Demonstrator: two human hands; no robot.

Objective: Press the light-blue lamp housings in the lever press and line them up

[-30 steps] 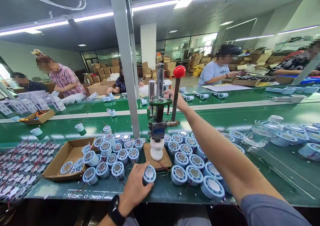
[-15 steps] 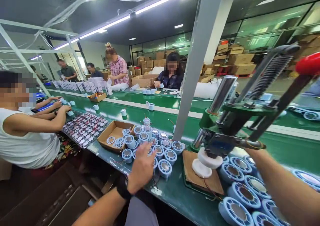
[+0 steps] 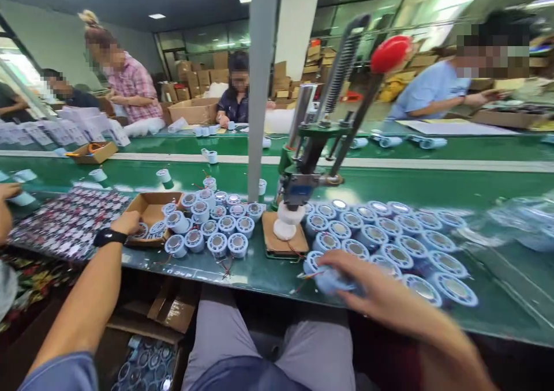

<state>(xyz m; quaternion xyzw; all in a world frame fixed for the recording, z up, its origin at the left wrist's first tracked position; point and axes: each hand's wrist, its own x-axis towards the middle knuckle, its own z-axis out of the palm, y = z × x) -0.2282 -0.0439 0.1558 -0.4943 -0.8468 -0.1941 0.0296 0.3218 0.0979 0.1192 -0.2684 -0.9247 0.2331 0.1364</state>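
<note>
basically, in the head view the r. hand (image 3: pixel 376 281) has a blue housing (image 3: pixel 332 281) btwn thumb & fingers: fingers over the far side, thumb on the near side. blur hides the exact contact, but the hand looks closed round it. the housing is just r. of the person's midline, near the close edge of the table (image 3: pixel 264 275), w/ loose wires (image 3: pixel 308 275) sticking out on its l. side. stubby round shape; its long axis looks tilted, end face up & toward the l., though blur makes the exact angle hard to tell.

the lever press (image 3: pixel 298 189) stands beyond & to the l. of that housing, w/ its white holder (image 3: pixel 284 229) on a brown pad (image 3: pixel 277 249). so holder = up-left of the r. hand, a short way off; r. hand is clearly the nearer one. the red knob (image 3: pixel 389 55) is up high, lever leaning r. at the top.

l. hand (image 3: pixel 125 222) is well apart, far l., reaching down into the cardboard box (image 3: pixel 147 203), next to flat rings (image 3: pixel 158 228). fingertips are partly hidden, so can't tell if they're pinching a ring or spread. btwn box & press: a cluster of standing parts (image 3: pixel 227 224), round faces up; more of the same r. of the press, beyond & beside the r. hand.
</note>
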